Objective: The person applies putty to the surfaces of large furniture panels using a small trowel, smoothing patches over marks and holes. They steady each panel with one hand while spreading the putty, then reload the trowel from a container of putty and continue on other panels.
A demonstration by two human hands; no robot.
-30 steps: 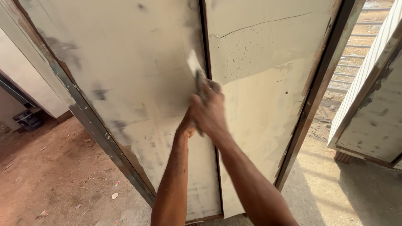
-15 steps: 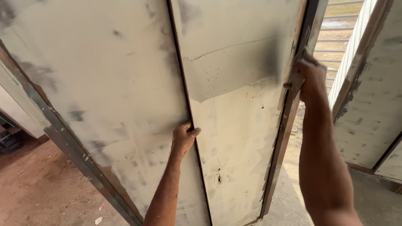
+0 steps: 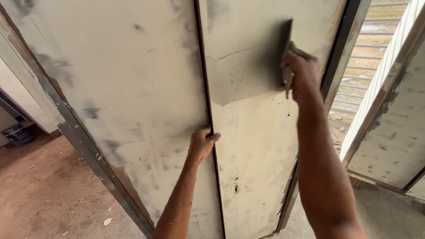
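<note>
A tall metal door panel (image 3: 133, 97) coated in pale grey putty leans in front of me, split by a dark vertical rib (image 3: 204, 88). My left hand (image 3: 202, 144) rests against that rib, fingers curled on its edge. My right hand (image 3: 299, 71) grips a flat putty knife (image 3: 287, 48), its blade pressed on the right half of the panel (image 3: 252, 132). A darker, fresh band of putty runs left from the blade.
A rusty frame edge (image 3: 341, 48) borders the panel on the right, and a grey one (image 3: 84, 146) on the left. Another putty-coated panel (image 3: 389, 132) leans at the far right. Reddish dirt floor (image 3: 44, 190) lies at lower left, with railings behind.
My right hand has moved from the left hand at the centre rib to the right frame edge, then back left across the panel. My left hand stays on the rib.
</note>
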